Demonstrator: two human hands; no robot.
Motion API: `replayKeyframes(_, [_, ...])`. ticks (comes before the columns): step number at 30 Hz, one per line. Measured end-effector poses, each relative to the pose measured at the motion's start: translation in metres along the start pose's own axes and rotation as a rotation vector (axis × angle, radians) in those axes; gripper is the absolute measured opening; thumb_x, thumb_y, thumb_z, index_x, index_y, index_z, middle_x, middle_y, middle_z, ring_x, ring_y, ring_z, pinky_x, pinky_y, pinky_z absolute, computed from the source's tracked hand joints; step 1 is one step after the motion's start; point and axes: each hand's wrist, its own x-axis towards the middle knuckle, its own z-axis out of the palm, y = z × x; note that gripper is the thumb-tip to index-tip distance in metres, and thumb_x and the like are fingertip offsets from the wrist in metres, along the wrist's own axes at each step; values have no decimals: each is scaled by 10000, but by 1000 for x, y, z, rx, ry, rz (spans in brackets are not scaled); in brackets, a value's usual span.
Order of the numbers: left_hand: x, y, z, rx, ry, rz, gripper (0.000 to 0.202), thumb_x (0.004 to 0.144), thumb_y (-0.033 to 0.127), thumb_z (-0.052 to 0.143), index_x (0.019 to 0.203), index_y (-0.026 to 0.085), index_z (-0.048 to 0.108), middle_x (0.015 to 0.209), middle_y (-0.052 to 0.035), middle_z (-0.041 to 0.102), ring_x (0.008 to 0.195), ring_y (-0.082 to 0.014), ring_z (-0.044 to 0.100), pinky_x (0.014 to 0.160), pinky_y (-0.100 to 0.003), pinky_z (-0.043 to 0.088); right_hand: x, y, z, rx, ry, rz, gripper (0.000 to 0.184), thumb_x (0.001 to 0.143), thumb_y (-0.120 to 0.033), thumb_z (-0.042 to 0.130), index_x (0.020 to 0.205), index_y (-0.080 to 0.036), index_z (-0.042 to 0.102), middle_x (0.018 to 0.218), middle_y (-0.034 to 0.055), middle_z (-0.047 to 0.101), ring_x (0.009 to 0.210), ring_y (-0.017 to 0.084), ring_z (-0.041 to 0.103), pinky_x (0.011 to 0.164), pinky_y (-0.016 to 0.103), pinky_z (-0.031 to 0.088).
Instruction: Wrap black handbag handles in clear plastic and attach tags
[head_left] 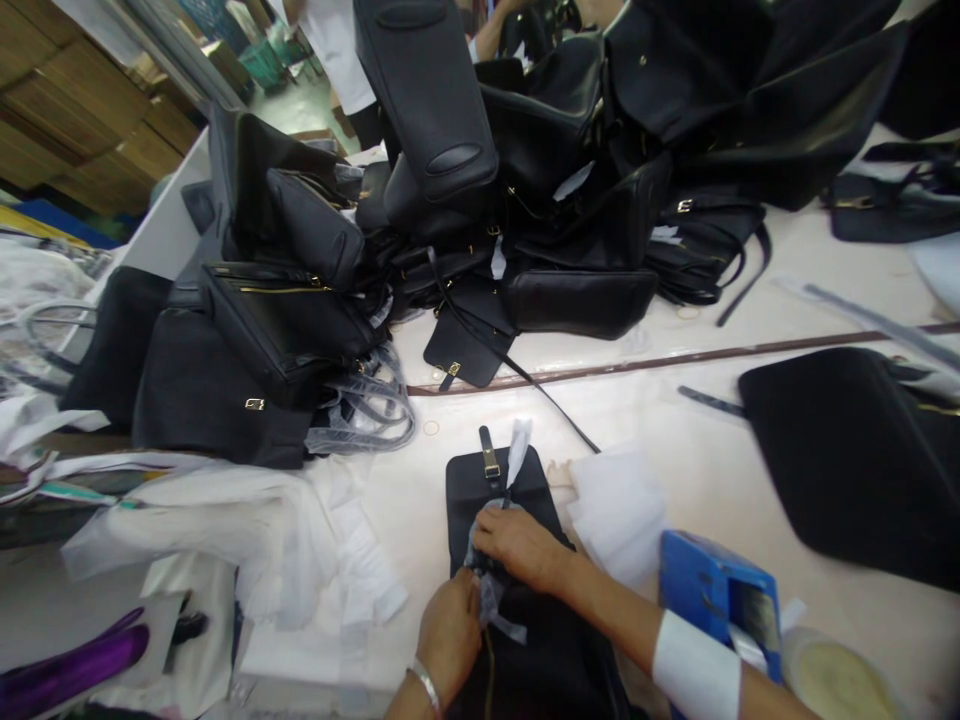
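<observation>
A black bag [540, 640] lies on the white table right in front of me, its flap [469, 490] spread away from me with a gold buckle [490, 468] on a short strap. Both hands meet over the bag. My right hand [517, 545] has its fingers closed on a strip of clear plastic wrap [491, 600] near the base of the flap. Just below it, my left hand [450, 625] pinches at the same crumpled wrap. A white wrapped strip [518, 450] sticks up beyond my right fingers. What lies under the fingertips is partly hidden.
Black bags [435, 100] are heaped along the far side. A blue box [720, 595] and a round tub [840, 675] stand at the right. White sheets [619, 510] lie beside the bag, plastic wrapping [225, 530] at the left. Another black bag [847, 460] lies right. A person [337, 50] stands beyond.
</observation>
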Motion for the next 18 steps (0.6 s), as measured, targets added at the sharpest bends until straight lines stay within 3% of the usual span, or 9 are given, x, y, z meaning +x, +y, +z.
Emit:
replayKeyframes(7, [15,2,7,73,-18,-18,305,899,167,331,902,140,635,821,-117,733,701,-194,652,581,-273,356,-1,-10,5,23,-25,-78,153,917,-173,483,892,-167,633,910,46,632,866,193,539,690,302,374])
replayKeyframes(10, [18,3,9,94,-13,-21,304,916,201,335,912,142,633,862,-128,737,769,-206,666,612,-275,373,-7,-8,-1,26,-20,-34,152,917,-166,473,899,-163,624,920,50,634,847,190,540,703,306,377])
replayKeyframes(15, [16,4,5,111,-11,-13,322,945,237,307,939,171,622,906,-99,739,831,-191,675,668,-256,400,-35,-2,-17,7,18,164,114,875,-240,568,957,-169,603,961,75,628,926,240,521,779,359,370])
replayKeyframes(18, [17,8,2,141,-13,-20,334,949,237,300,924,154,622,893,-117,737,845,-209,680,684,-266,412,-48,-1,-13,-23,-6,164,66,878,-201,553,904,-175,608,908,69,634,911,242,525,757,358,369])
